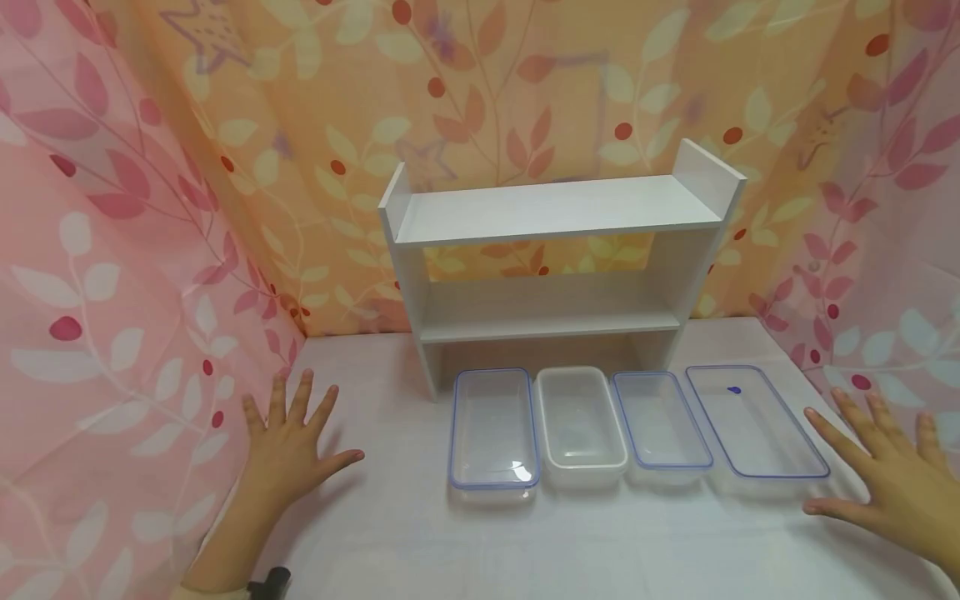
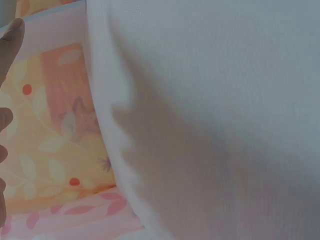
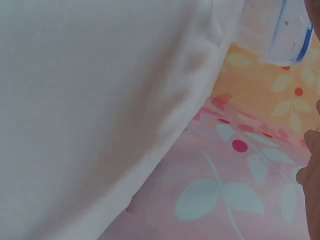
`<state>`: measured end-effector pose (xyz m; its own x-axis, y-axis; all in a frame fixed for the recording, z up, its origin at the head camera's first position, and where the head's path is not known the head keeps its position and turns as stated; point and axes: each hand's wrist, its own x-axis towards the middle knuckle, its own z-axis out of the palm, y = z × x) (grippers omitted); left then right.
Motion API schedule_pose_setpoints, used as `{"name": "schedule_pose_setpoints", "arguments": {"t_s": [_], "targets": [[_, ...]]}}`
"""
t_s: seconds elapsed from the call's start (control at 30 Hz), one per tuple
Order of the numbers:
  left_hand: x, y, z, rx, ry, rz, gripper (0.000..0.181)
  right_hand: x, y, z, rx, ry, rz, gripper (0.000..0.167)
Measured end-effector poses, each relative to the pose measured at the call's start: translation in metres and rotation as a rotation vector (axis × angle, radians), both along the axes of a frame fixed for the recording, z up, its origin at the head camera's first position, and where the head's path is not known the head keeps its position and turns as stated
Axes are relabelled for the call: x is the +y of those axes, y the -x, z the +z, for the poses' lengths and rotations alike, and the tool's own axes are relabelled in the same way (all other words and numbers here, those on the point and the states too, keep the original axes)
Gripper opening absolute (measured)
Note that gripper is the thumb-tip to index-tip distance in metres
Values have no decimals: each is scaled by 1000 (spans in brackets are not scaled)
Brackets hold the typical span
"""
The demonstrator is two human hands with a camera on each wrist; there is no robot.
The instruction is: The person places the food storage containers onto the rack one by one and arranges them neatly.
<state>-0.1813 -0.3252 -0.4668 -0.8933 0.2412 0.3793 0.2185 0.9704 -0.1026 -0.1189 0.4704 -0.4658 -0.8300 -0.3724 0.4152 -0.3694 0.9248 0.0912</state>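
In the head view my left hand (image 1: pixel 288 454) hovers over the left side of the table, fingers spread and holding nothing. My right hand (image 1: pixel 892 479) is spread the same way at the right, nearest the large clear container with a blue rim (image 1: pixel 772 433). To its left, in a row, are a smaller blue-rimmed container (image 1: pixel 663 421), a white-rimmed container (image 1: pixel 581 421) and another blue-rimmed container (image 1: pixel 495 429). Neither hand touches them. Only fingertips (image 2: pixel 11 37) show in the left wrist view; in the right wrist view, parts of fingers (image 3: pixel 312 175) lie along the edge.
A white two-tier shelf (image 1: pixel 551 312) stands behind the containers, its boards bare. The table (image 1: pixel 525 550) has a white cloth. Patterned curtains (image 1: pixel 315 167) hang at the back and both sides. A dark strap (image 1: pixel 270 583) circles the left wrist.
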Motion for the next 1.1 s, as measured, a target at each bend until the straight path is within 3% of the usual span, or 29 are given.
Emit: {"name": "schedule_pose_setpoints", "arguments": {"t_s": [0.5, 0.83, 1.1], "targets": [[32, 18, -9, 3, -132, -34, 112, -15, 1, -10, -55, 182, 40, 136], [62, 30, -14, -42, -330, -65, 111, -17, 4, -14, -63, 293, 71, 134], [80, 39, -16, -75, -516, -79, 109, -19, 6, -19, -135, 444, 54, 127]]}}
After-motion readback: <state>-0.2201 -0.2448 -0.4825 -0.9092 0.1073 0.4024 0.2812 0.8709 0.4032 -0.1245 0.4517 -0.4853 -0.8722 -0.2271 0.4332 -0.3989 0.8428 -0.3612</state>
